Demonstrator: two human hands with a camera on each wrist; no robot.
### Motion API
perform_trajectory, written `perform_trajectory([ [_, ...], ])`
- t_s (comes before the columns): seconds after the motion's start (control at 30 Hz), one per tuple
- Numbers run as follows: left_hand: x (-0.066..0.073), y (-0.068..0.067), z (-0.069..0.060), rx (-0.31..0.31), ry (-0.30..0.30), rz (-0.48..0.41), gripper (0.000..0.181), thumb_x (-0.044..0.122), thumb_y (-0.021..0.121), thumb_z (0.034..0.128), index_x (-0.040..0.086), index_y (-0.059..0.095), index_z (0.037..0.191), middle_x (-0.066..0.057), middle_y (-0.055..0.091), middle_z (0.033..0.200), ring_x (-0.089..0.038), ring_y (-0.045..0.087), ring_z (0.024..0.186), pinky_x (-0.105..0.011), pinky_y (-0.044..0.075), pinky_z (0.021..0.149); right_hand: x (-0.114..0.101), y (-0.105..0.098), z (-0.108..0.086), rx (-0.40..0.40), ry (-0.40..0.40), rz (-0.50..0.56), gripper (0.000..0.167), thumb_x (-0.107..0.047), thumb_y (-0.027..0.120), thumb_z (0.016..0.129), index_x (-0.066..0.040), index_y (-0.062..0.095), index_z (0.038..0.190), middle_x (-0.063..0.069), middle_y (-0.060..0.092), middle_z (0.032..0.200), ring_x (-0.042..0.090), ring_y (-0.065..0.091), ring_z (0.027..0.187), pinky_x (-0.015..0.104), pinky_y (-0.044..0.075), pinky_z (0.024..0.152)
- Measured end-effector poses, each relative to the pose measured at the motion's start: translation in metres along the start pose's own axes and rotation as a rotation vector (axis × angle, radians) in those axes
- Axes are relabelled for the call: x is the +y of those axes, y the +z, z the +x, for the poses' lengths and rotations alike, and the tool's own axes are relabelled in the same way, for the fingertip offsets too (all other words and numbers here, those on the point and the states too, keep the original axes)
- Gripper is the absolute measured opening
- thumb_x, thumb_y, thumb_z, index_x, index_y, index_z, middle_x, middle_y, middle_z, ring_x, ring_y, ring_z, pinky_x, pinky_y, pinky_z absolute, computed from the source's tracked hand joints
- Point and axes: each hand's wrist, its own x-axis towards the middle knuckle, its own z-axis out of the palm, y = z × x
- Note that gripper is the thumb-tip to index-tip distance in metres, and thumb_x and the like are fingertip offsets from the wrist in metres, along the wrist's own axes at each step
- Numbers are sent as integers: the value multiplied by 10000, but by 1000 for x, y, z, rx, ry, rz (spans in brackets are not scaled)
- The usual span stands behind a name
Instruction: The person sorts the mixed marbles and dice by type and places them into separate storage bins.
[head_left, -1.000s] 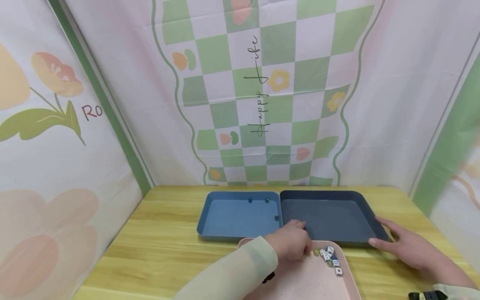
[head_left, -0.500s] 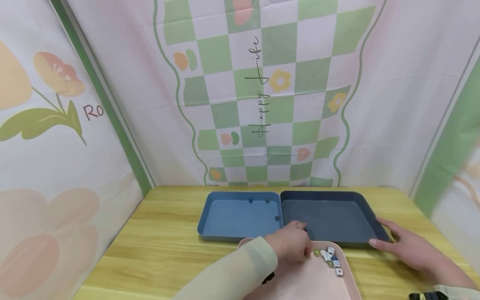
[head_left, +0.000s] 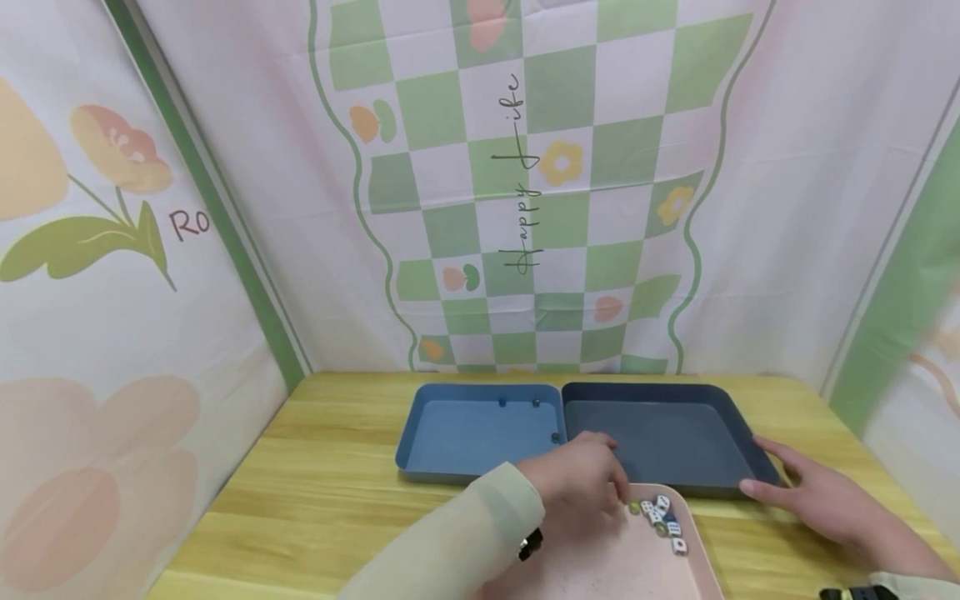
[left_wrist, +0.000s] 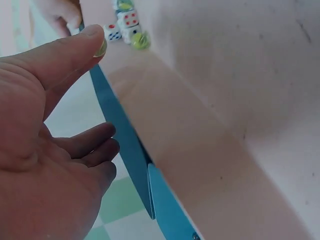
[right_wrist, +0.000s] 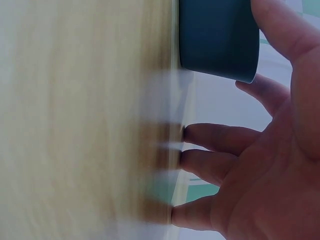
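Over the far rim of the pink tray (head_left: 581, 567), my left hand (head_left: 577, 479) is bent at the wrist. A small yellow-green glass marble (left_wrist: 101, 49) shows at its thumb tip in the left wrist view, pinched there; the index finger behind is mostly hidden. The other fingers are loosely bent. White dice (head_left: 673, 528) and more yellow-green marbles (head_left: 634, 507) cluster in the pink tray's far right corner. My right hand (head_left: 825, 500) touches the near right corner of the dark grey tray (head_left: 660, 442) with thumb and index finger, its other fingers spread, tips on the table.
A blue tray (head_left: 472, 442) stands left of the dark tray, wall against wall, with 3 small dark marbles (head_left: 502, 403) in it. Both stand behind the pink tray on the wooden table (head_left: 322, 483). A printed cloth (head_left: 562, 250) hangs behind.
My left hand lifts slightly from the pink tray's far edge and its wrist turns. The right hand stays at the dark tray's corner. The dice keep their places.
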Motion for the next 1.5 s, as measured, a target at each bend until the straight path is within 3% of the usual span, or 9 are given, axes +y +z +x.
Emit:
perform_trajectory([
  [0.27, -8, -11, -5, 62, 41, 18, 106, 289, 747, 921, 330, 794, 1007, 299, 616, 896, -29, 298, 1394, -206, 231, 1115, 1, -1, 2, -15, 24, -9, 932, -578, 592, 948, 53, 239, 1537, 488, 298, 1378, 707, 333, 1169, 774, 350, 831],
  [0.6, -18, -21, -12, 125, 8, -34, 100, 306, 746, 922, 330, 794, 1007, 214, 598, 1159, -39, 334, 1374, -225, 339, 1073, 1, 0, -1, 4, 3, 21, 910, -530, 610, 958, 48, 225, 1545, 508, 285, 1363, 716, 309, 1176, 785, 325, 832],
  [0.7, -22, -25, -14, 140, -10, -71, 112, 313, 742, 923, 316, 791, 1024, 215, 602, 1166, -40, 336, 1375, -214, 378, 1036, 2, 1, -2, 3, 7, 23, 909, -530, 611, 958, 51, 228, 1543, 505, 285, 1366, 716, 311, 1174, 782, 328, 832],
  [0.8, -29, -31, -16, 163, -50, -119, 126, 311, 734, 930, 314, 784, 1045, 222, 602, 1161, -46, 347, 1372, -243, 383, 1044, 2, 0, -1, -3, 13, 7, 913, -547, 597, 959, 55, 230, 1540, 498, 293, 1368, 714, 325, 1165, 781, 337, 830],
  [0.93, -40, -34, -18, 240, -134, -150, 121, 310, 738, 926, 309, 790, 1036, 217, 624, 1112, -90, 377, 1362, -319, 345, 1097, 1, 0, 1, -8, 14, -13, 916, -560, 589, 959, 61, 239, 1534, 492, 304, 1369, 710, 338, 1161, 776, 349, 828],
  [1.07, -54, -35, -19, 328, -218, -121, 107, 299, 738, 927, 283, 800, 1013, 204, 662, 954, -153, 417, 1342, -372, 272, 1142, 1, -1, 2, -15, 19, -22, 920, -571, 580, 958, 64, 242, 1532, 490, 308, 1367, 708, 343, 1159, 772, 355, 827],
  [1.2, -67, -35, -19, 392, -271, -92, 113, 273, 736, 923, 249, 805, 1009, 189, 670, 869, -173, 482, 1270, -355, 301, 1124, 1, -1, 3, -20, 21, -27, 923, -577, 576, 958, 69, 244, 1528, 491, 310, 1366, 705, 347, 1160, 770, 358, 829],
  [1.33, -75, -37, -20, 410, -328, -57, 116, 274, 743, 917, 249, 802, 1013, 191, 671, 873, -170, 495, 1237, -354, 315, 1111, -1, -2, 2, -20, 19, -19, 927, -572, 582, 956, 76, 243, 1526, 495, 302, 1365, 705, 342, 1163, 774, 353, 833],
  [1.5, -83, -38, -21, 403, -376, -2, 126, 272, 733, 927, 239, 797, 1030, 174, 679, 892, -193, 446, 1297, -393, 243, 1152, -1, -2, 1, -24, 20, -16, 928, -570, 580, 958, 77, 235, 1527, 500, 294, 1362, 708, 332, 1165, 777, 348, 836],
])
